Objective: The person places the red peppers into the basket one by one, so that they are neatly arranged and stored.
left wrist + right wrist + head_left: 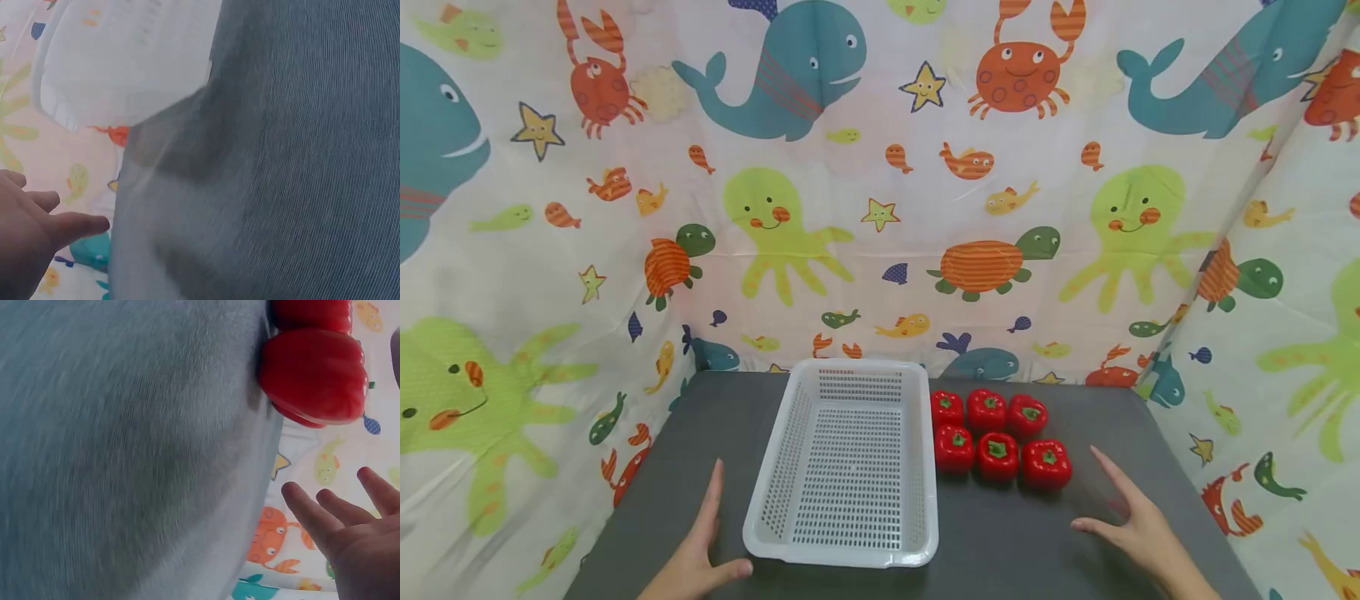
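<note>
A white perforated plastic basket [850, 560] lies on the dark table with nothing inside it. Just right of it, several red bell peppers [997, 457] with green stems stand in two rows. My left hand [700, 542], fingers extended and thumb apart, hovers left of the basket's near corner and holds nothing. To the right of the peppers my right hand [1138, 525] is spread with thumb and fingers apart, also holding nothing. The right wrist view shows a bell pepper [315, 375] above the right hand [369, 544]. In the left wrist view, the basket [125, 69] is above the left hand [37, 231].
The dark grey table [1000, 542] runs back to a curtain [880, 317] printed with sea animals. The curtain also hangs along the left and right sides of the table.
</note>
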`<action>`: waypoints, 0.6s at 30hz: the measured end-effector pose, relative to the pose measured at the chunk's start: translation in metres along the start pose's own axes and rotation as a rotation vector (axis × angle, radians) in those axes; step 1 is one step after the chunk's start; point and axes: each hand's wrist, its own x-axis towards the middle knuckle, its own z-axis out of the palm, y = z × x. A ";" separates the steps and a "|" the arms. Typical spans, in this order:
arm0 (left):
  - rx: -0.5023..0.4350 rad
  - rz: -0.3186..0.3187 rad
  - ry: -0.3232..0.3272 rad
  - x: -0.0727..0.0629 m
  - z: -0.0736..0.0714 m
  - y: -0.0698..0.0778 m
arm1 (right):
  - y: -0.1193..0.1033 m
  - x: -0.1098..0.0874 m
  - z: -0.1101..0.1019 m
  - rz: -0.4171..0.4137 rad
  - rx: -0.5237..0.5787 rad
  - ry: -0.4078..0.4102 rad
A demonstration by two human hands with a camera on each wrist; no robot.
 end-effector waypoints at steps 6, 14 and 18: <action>-0.230 0.063 -0.019 0.003 0.016 0.003 | 0.007 0.011 0.010 0.069 0.122 0.018; -0.382 0.125 -0.066 0.007 0.033 -0.003 | 0.018 0.022 0.019 0.079 0.255 0.016; -0.452 0.125 -0.072 0.008 0.040 -0.007 | 0.022 0.024 0.024 0.081 0.283 0.009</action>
